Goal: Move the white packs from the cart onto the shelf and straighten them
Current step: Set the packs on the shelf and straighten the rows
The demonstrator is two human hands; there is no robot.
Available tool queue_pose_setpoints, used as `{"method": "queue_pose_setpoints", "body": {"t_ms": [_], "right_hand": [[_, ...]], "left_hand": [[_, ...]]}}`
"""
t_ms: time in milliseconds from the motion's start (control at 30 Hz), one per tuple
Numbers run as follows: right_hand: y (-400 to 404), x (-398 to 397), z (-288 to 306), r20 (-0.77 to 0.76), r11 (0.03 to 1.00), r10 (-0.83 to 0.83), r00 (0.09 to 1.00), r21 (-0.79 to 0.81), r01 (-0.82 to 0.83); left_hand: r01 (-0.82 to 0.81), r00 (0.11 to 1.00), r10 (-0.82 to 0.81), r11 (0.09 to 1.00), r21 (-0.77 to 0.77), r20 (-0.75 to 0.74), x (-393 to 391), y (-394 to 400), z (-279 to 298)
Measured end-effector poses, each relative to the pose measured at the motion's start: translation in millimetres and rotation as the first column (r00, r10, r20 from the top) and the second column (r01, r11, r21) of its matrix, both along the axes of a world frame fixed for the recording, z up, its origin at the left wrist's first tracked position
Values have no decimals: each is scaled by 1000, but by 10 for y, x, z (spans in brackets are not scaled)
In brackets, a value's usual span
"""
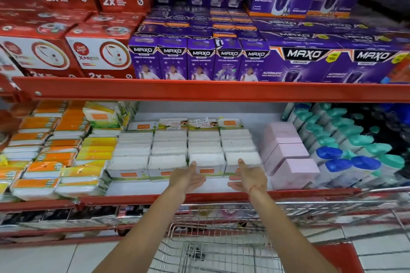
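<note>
Both the left hand (187, 176) and the right hand (248, 176) are open and empty, palms facing each other either side of the front white pack (207, 162) on the shelf (155, 198). A hard or uneven squeeze could skew the neighbouring rows or nudge the pack off the front edge. The white packs sit in tidy rows mid-shelf, flat and soft-looking, with orange labels.

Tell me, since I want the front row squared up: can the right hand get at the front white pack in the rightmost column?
Probably yes. The right hand is open at the front white pack, nothing between them; the pink boxes stand just beside.
</note>
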State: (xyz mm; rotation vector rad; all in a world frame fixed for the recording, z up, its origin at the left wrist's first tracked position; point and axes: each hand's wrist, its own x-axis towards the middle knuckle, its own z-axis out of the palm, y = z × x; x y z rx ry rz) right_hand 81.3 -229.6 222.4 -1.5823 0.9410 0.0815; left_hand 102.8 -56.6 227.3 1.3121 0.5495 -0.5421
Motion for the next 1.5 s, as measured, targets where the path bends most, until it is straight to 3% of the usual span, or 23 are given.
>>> {"method": "queue_pose_setpoints", "body": {"t_ms": [67, 100, 167, 233, 300, 367, 433, 500, 667, 900, 1067, 1167, 1333, 1500], "right_hand": [[217, -72, 133, 135, 913, 153, 979, -397, -88], [351, -65, 204, 204, 836, 259, 944, -537, -114], [590, 60, 299, 246, 661, 526, 814, -720, -210], [856, 297, 327, 94, 454, 775, 625, -771, -447], [1054, 527, 280, -152, 158, 896, 417, -768, -620], [1226, 725, 173, -351, -97, 883, 312, -786, -610], [1337, 899, 36, -474, -220, 826, 306, -769, -600], [1386, 970, -61, -535, -258, 782, 319, -745, -616], [1414, 972, -229, -509, -226, 773, 379, -779, -584], [1434, 968, -221, -520, -243, 754, 402, -789, -564], [1353, 855, -56, -436, -156, 803, 406, -812, -563], [957, 733, 94, -382, -99, 825, 416, -823, -559], [-74, 656, 164, -505, -168, 749, 429, -771, -614], [-630, 684, 83, -564, -179, 724, 398, -711, -680]], "left_hand": [[43, 961, -94, 980, 197, 258, -13, 308, 47], [25, 898, -171, 939, 342, 404, 13, 509, 80], [-65, 695, -467, 716, 695, 546, 122, 942, 141], [-125, 493, -792, 346, 930, 361, 294, 1395, 123], [-162, 337, -936, 44, 986, 98, 509, 1736, 30], [-197, 264, -962, -126, 972, -71, 691, 1941, -78], [-199, 238, -956, -223, 954, -173, 846, 2028, -185], [-138, 225, -950, -253, 958, -219, 931, 2031, -239], [-81, 252, -937, -267, 960, -240, 929, 1995, -288], [-131, 252, -947, -239, 962, -201, 928, 1990, -328], [-73, 227, -956, -208, 975, -187, 890, 1928, -196], [-75, 248, -959, -162, 984, -139, 832, 1659, -86], [-80, 196, -977, -104, 991, -87, 833, 803, -24], [-44, 162, -971, -187, 981, -178, 796, 72, -96]]}}
